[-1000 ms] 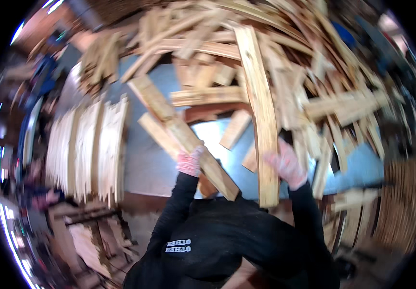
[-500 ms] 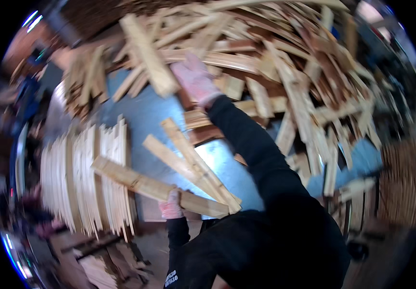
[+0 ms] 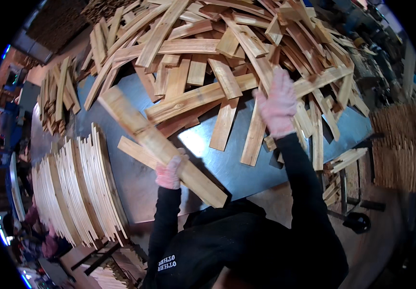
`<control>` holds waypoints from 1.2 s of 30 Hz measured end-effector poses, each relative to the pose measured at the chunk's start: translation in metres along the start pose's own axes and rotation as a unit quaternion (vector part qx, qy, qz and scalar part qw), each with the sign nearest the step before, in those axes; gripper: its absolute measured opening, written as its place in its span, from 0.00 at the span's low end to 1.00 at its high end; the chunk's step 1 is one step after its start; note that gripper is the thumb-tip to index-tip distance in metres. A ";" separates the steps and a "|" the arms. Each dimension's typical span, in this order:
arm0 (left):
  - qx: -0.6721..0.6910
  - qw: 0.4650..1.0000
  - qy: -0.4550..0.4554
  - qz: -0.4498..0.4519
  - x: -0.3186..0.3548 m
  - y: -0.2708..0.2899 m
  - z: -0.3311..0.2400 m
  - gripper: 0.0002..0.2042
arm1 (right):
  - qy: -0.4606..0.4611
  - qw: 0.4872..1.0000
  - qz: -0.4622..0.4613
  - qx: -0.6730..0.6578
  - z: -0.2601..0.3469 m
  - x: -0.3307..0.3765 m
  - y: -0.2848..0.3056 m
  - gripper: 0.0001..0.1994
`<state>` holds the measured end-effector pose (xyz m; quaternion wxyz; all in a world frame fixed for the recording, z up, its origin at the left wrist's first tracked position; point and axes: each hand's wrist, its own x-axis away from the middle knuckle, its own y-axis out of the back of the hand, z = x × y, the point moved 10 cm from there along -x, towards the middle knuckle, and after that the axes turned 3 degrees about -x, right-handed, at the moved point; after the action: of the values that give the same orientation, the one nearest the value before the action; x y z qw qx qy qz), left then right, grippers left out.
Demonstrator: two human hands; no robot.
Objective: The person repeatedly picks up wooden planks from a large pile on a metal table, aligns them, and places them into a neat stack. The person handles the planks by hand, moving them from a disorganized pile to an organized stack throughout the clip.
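My left hand, in a pale pink glove, is closed around the edge of a long wooden board. The board slants over the table's front edge, its far end blurred by motion. Under it a second board shows in part; whether the left hand touches that one too, I cannot tell. My right hand, gloved alike, is at the near right side of a heap of loose boards. Its fingers are stretched out and nothing is in them. A board points toward me just left of that wrist.
The metal table carries the heap. Rows of stacked strips stand along its left side, and a smaller bundle of boards lies behind them. At the right are a tall stack of thin wood and a metal stand.
My right hand has moved right and nearer across the heap. The left hand's board has turned, its far end swinging away from me. Boards at the heap's near side lie differently.
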<state>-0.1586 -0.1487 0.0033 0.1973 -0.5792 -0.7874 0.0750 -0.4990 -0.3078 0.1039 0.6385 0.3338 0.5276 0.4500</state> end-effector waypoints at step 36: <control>0.077 0.988 0.055 0.124 0.002 -0.030 -0.130 0.27 | 0.516 0.805 0.108 0.272 0.195 -0.078 0.195 0.28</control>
<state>-0.1338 -0.1708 0.1325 0.2736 -0.6586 -0.6894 0.1270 -0.3553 -0.2983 0.3521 0.1024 0.2673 0.8405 0.4599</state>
